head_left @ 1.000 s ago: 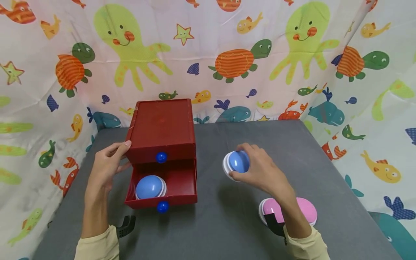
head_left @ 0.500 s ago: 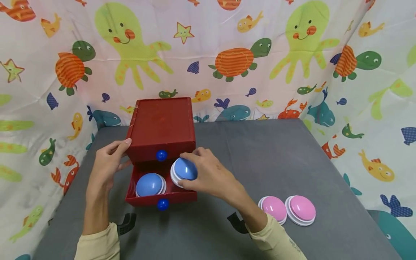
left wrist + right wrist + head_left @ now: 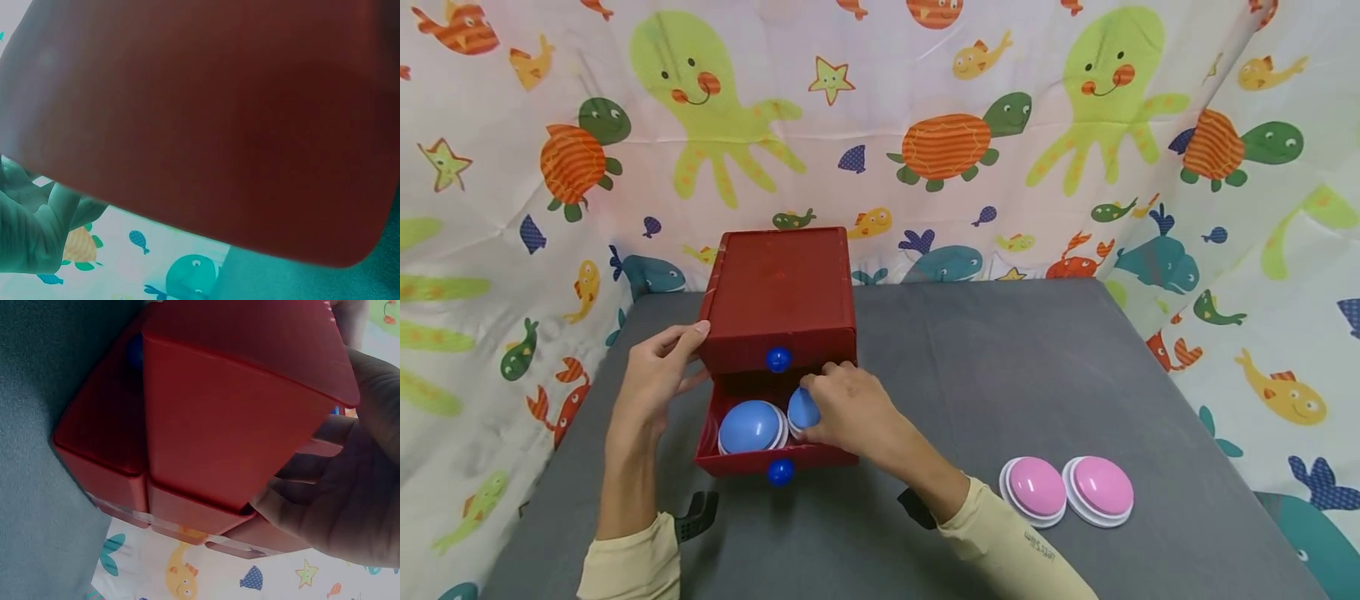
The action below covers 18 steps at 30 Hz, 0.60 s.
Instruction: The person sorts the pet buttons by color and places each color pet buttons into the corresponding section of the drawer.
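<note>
A red drawer box [image 3: 778,283] stands at the left of the table, its lower drawer [image 3: 745,465] pulled out by a blue knob side facing me. My left hand [image 3: 655,375] holds the box at its upper left front edge. In the drawer's left half sits a blue dome button [image 3: 749,427] on a white base. My right hand [image 3: 853,408] grips a second blue dome button [image 3: 802,408] low inside the drawer's right half, partly covering it. The box's red side fills most of the left wrist view, and red walls take up much of the right wrist view.
Two pink dome buttons, a left one [image 3: 1037,487] and a right one [image 3: 1102,485], lie side by side on the grey table [image 3: 985,358] at right. A curtain [image 3: 880,167] printed with sea animals surrounds the table at the back and sides.
My right hand has carried the blue button leftward from above the table and lowered it into the drawer, beside the other blue one. My left hand keeps its place on the box.
</note>
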Tool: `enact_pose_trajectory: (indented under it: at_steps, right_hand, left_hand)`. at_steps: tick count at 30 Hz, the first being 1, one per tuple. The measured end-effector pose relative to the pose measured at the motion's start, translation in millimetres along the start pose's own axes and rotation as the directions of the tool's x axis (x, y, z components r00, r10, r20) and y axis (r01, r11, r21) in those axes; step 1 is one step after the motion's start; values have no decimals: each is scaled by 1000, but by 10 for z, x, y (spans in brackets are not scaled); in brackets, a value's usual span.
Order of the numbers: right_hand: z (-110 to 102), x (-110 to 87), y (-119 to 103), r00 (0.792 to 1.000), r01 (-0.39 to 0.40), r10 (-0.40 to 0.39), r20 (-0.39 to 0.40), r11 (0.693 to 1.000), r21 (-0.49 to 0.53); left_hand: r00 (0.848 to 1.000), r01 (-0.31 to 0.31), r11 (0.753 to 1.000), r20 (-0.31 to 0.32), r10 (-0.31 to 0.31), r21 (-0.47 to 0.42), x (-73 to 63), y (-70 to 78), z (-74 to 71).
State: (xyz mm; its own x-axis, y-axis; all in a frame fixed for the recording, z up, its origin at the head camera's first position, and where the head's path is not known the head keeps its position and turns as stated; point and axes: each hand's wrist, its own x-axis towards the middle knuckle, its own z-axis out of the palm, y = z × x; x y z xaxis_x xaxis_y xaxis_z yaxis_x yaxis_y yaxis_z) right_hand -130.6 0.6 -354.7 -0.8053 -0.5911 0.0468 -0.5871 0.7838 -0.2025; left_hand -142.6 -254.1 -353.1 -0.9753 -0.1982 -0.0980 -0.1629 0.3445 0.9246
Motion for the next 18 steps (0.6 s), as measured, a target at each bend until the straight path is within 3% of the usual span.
enact_pose_trajectory:
  at_steps: [6, 18]
  right_hand:
    - [45, 7, -1, 999, 42, -41, 16, 995, -94]
    - [-6, -17, 20, 994, 59, -52, 91, 995, -81]
  left_hand:
    - [1000, -2, 1000, -1, 2, -5, -6, -17, 11]
    - [1000, -15, 1000, -9, 15, -1, -6, -17, 36]
